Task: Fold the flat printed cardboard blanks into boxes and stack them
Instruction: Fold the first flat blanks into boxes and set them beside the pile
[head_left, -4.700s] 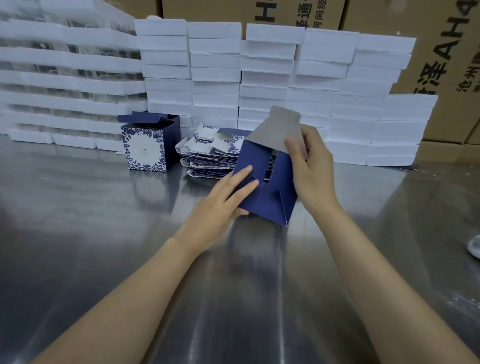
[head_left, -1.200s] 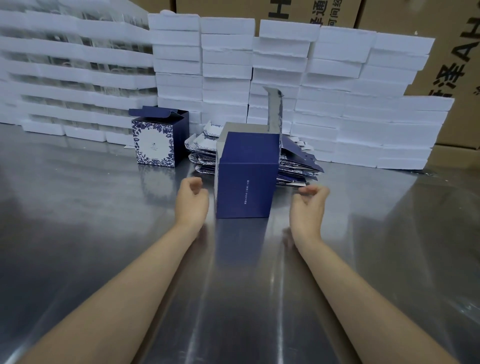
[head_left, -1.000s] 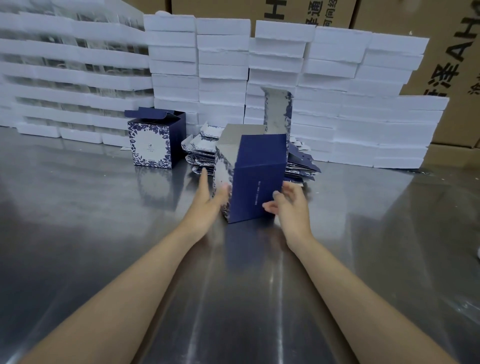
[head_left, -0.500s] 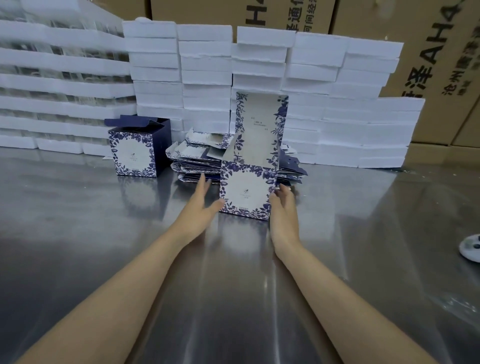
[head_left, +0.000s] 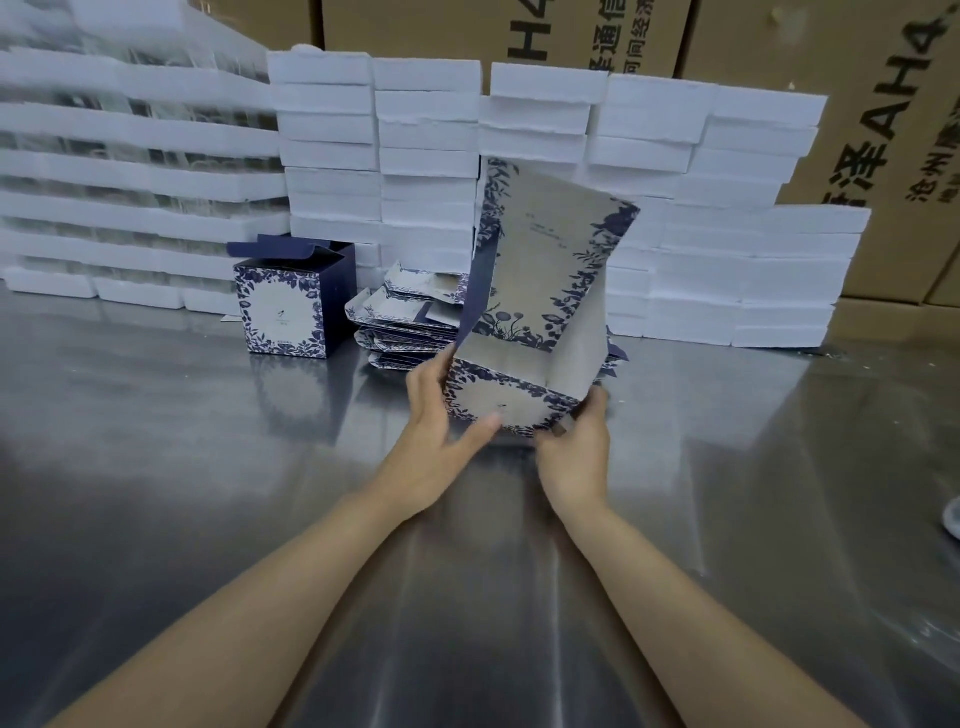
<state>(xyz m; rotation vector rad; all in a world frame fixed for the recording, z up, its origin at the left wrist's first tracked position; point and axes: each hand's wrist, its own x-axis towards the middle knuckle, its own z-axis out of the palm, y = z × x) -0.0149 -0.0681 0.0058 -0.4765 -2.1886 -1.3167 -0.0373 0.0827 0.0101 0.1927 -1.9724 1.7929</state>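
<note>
Two hands hold a half-made box over the shiny bench.

Behind the hands stand white foam stacks. The left hand and right hand grip the open box between them. The flat blanks and a finished box sit just past the left hand.

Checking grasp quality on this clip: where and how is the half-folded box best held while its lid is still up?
By the low body of the box, from both sides, as the left hand and right hand do now. The body is squared and firm; the tall lid panel stands free and would bend.
</note>
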